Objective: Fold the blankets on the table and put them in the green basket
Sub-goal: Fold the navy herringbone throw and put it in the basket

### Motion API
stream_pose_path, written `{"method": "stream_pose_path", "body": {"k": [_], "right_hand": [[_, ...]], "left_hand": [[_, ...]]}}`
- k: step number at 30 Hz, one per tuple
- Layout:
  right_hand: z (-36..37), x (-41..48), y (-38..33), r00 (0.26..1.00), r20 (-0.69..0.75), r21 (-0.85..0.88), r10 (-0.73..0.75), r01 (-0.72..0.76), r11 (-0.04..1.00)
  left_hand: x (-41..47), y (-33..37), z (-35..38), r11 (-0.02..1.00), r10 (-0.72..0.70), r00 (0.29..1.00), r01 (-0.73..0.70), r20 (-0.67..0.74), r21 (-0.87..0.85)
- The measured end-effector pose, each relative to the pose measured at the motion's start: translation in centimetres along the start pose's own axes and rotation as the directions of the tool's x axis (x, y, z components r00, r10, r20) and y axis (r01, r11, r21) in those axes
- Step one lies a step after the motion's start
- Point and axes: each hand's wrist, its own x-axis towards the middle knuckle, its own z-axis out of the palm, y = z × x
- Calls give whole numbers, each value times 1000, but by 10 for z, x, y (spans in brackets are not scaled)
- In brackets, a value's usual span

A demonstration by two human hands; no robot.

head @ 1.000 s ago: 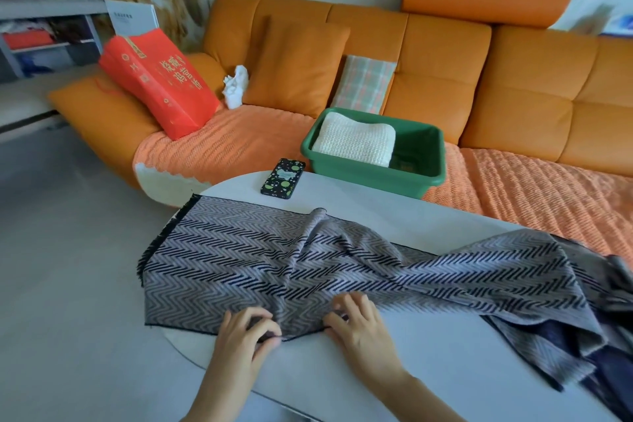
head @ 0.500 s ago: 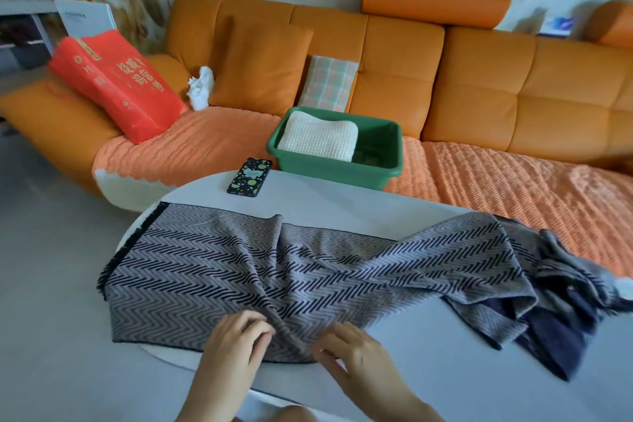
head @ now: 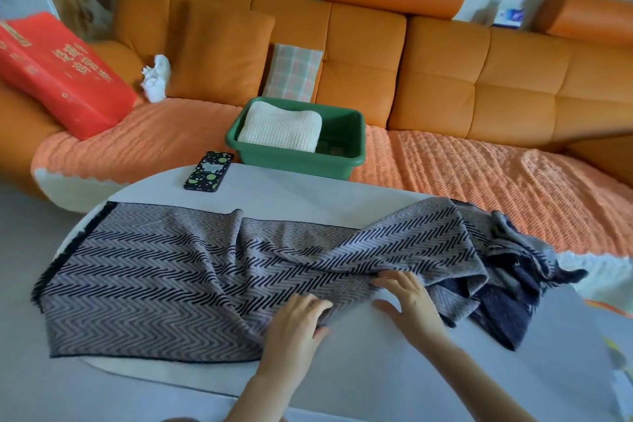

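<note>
Head view: a person's two bare hands work at the near edge of a herringbone blanket (head: 164, 281) spread across a white oval table (head: 308, 195).
Herringbone blanket: grey with black zigzag. Its left part lies flat, with the dark fringed end over the table's left rim. Its right part is bunched, showing a dark navy underside at the table's right edge.
Left hand (head: 296, 325): fingers curled over the blanket's near edge with the thumb closing below, gripping a slightly raised fold.
Right hand (head: 412, 301): fingers straight and spread, tips resting on the blanket beside the bunched part, thumb on bare tabletop, nothing clasped.
Change from half a second ago: both hands then sat close together under the central crease. They are now further right along the same edge, the right hand nearly at the heap and spread wider. The blanket's flat left part lies as it did.
Green basket (head: 342, 163): on the sofa (head: 445, 79) seat just behind the table, in the same spot.
Cream knitted blanket (head: 281, 127): folded, inside the basket's left side.
Phone (head: 209, 171): dark patterned case, flat near the table's far rim, unmoved.
Sofa items: red package (head: 58, 75) at the left, a crumpled white item (head: 156, 79), an orange cushion (head: 219, 55) and a plaid cushion (head: 293, 72) behind the basket.
</note>
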Motion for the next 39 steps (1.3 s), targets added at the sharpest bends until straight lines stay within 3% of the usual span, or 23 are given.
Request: {"method": "stream_pose_path", "body": {"k": [7, 9, 12, 17, 21, 24, 27, 32, 35, 39], "right_hand": [[-10, 16, -23, 975, -217, 42, 46, -38, 998], [-25, 28, -35, 967, -255, 62, -9, 25, 998], [-34, 47, -35, 976, -198, 9, -95, 99, 995], [1, 46, -18, 997, 61, -97, -40, 46, 994], [-3, 16, -13, 998, 15, 1, -55, 55, 998], [-13, -4, -5, 993, 80, -28, -84, 87, 996], [-18, -11, 3, 998, 22, -40, -66, 66, 997], [-38, -22, 5, 981, -83, -27, -173, 171, 985], [-55, -43, 9, 983, -49, 40, -178, 180, 983], [-59, -72, 19, 981, 131, 18, -144, 142, 990]], "left_hand": [[21, -12, -9, 954, -186, 974, 147, -129, -263], [24, -16, -18, 938, -198, 966, 137, -166, -320], [24, -19, -25, 945, -202, 961, 141, -187, -295], [9, -18, -8, 991, -73, 991, 60, -109, -117], [3, -19, -4, 1000, -16, 998, 15, -52, -27], [4, -19, -4, 999, -25, 997, 22, -78, -39], [5, -11, -5, 992, -55, 993, 42, -104, -119], [-10, 3, -5, 971, -49, 991, 17, -128, -238], [-24, 8, -3, 977, -1, 1000, 5, 15, -211], [-30, 11, -6, 986, 43, 986, -16, 159, -164]]}}
